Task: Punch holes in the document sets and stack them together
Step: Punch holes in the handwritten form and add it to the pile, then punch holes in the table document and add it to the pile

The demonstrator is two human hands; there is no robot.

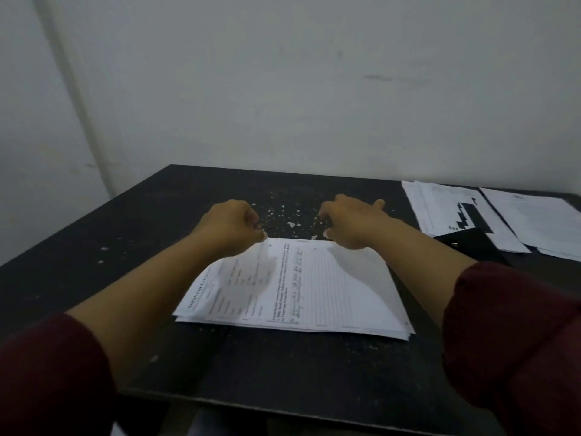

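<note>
Left hand (231,223) and right hand (352,223) curled at the far corners of the document set (314,287), fingertips seemingly pinching its far edge, probably to square the thin, limp sheets. Beyond the set, pale paper flecks (290,217) scattered on matte black table (94,247). Right of the set, black hole punch (471,245), then more papers (456,212).

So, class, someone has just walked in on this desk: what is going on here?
A person sits at a dark table with a stack of papers in front of them. The left hand and the right hand are at the stack's far edge, fingers curled at its two corners. Small white paper dots lie scattered beyond that edge. To the right lie more papers, with a black hole punch partly on them, which neither hand touches.
</note>
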